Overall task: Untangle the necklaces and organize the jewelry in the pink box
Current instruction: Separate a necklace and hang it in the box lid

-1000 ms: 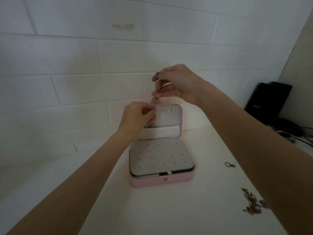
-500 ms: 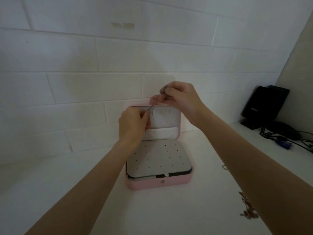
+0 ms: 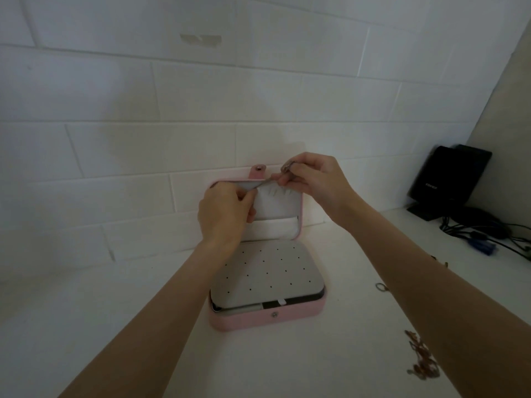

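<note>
The pink box (image 3: 267, 321) lies open on the white table, its lid (image 3: 300, 214) upright against the wall. A grey perforated pad covers the base. A thin necklace chain (image 3: 263, 183) stretches across the top of the lid's inside. My left hand (image 3: 225, 215) pinches one end at the lid's upper left. My right hand (image 3: 311, 178) pinches the other end near the upper right, with a bunch of chain at its fingertips. A tangled brownish chain (image 3: 421, 360) lies on the table at the right, partly hidden by my right forearm.
A small ring-like piece (image 3: 381, 287) lies on the table right of the box. A black device (image 3: 448, 179) leans in the right corner with black cables and a blue plug (image 3: 485, 247) beside it. The white brick wall stands directly behind the box.
Both hands have come down from above the box to the lid. The chain, held vertically a second ago, now runs sideways across the lid's top edge.
</note>
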Motion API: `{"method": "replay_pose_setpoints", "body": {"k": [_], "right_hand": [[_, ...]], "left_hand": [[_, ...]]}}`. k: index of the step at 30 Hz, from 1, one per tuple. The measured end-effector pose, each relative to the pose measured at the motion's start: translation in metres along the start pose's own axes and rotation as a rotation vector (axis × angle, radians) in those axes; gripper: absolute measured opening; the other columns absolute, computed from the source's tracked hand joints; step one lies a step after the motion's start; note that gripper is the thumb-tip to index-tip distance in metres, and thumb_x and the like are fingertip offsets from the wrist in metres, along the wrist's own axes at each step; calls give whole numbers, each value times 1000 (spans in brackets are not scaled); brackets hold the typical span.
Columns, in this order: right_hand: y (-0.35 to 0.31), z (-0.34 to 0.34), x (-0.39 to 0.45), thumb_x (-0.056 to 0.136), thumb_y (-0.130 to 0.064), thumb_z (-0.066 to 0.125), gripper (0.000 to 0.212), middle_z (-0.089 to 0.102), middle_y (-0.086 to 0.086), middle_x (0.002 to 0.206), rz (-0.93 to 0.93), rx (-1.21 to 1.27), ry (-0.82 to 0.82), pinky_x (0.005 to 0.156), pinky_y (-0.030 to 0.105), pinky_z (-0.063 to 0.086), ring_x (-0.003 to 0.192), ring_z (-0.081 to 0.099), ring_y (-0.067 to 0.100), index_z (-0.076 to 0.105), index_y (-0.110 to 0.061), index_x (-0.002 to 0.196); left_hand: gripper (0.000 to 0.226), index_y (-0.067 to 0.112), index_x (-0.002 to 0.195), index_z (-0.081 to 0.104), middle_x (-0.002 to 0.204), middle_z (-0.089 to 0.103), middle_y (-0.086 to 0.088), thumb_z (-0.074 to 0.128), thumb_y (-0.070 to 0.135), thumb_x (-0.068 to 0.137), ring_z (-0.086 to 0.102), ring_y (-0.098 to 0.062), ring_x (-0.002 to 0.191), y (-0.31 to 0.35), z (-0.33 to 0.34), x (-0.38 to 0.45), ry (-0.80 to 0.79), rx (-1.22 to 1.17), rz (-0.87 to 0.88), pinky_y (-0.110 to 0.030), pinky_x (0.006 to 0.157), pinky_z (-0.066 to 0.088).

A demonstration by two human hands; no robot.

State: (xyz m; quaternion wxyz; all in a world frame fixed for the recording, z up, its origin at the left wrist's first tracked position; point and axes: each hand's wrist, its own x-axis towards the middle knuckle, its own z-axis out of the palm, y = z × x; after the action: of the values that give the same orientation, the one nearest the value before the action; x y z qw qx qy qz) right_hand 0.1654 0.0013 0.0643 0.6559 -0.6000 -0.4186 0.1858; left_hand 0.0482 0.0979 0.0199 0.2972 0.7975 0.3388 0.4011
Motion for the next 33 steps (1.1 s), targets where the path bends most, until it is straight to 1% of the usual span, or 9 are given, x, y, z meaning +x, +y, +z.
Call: {"method": "replay_pose_setpoints", "body": {"k": [14,20,22,24,26,28,29,31,33], "right_hand": [[4,-12,-6,92,7,42,21,61,19,74,9,111,7,73,21,55,79,69,21,59,0,81],[-6,-14,2,95,2,41,21,67,10,69,32,261,-31,88,34,54,91,69,25,59,-4,85],[-10,-11,6,95,2,40,21,60,8,64,60,350,-67,87,35,54,79,68,23,59,-3,85],[-12,-3,10,94,4,39,23,46,4,56,82,386,-88,72,30,51,57,56,17,58,-2,84],[-15,7,14,91,6,39,25,40,-2,54,45,177,-121,59,20,38,48,42,8,60,-1,82],[-22,16,13,89,1,45,21,51,-4,61,-121,-384,-176,56,12,34,49,46,-1,65,-2,84],[-26,21,12,88,-5,49,18,58,-2,69,-224,-684,-212,59,12,35,57,51,-2,66,-2,87],[-24,24,15,89,-19,50,22,64,6,87,-369,-1154,-275,76,25,35,80,57,16,64,-3,92],[-17,21,15,90,-26,49,20,61,5,90,-449,-1460,-287,84,33,29,86,56,24,58,-8,88]], "left_hand": [[38,13,58,68,52,61,7,55,25,91,61,-14,55,-2,3,0,57,44,22,-34,66,53],[42,12,60,64,64,64,-5,47,33,93,59,-27,69,-6,10,5,106,245,109,-40,66,50],[42,11,62,62,66,64,-7,45,33,94,58,-28,70,-6,10,6,113,287,124,-37,65,48],[41,10,62,59,69,64,-8,43,32,94,58,-29,71,-4,9,8,110,326,126,-35,62,45],[37,13,62,53,70,63,-9,42,29,94,58,-31,73,-1,9,8,99,348,129,-34,61,40],[34,15,64,50,72,63,-10,41,28,94,57,-32,74,2,10,8,88,364,124,-33,59,38],[33,16,65,50,72,63,-10,41,28,94,57,-32,74,2,10,9,88,377,125,-33,59,36],[34,16,66,52,73,64,-10,41,30,95,58,-32,74,0,11,10,96,390,127,-33,58,38],[36,13,67,57,74,66,-11,42,31,95,59,-32,73,-1,11,10,100,383,131,-35,61,43]]}}
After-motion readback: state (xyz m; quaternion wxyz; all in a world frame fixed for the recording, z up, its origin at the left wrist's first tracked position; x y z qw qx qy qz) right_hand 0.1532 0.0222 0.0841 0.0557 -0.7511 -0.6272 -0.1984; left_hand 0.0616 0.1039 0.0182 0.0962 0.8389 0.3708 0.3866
